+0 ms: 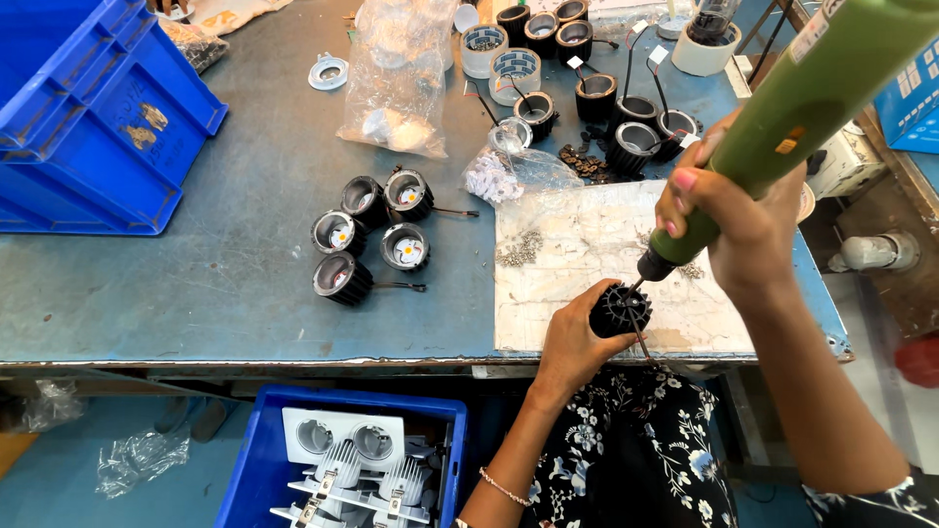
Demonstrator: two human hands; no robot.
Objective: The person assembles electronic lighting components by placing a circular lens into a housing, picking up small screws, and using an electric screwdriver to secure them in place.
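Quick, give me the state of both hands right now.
Left hand: closed around the black finned housing, steadying it on the mat.
Right hand: closed around the green electric screwdriver, tip down on the housing.

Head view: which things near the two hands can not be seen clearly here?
- Head view: the driver tip of the green electric screwdriver is too small; whether it touches a screw cannot be told.
- The black finned lamp housing is partly covered by the left hand.
- The screwdriver's top is cut off by the upper edge; the right hand wraps its lower body.
- The small screws on the white sheet are too small to count.
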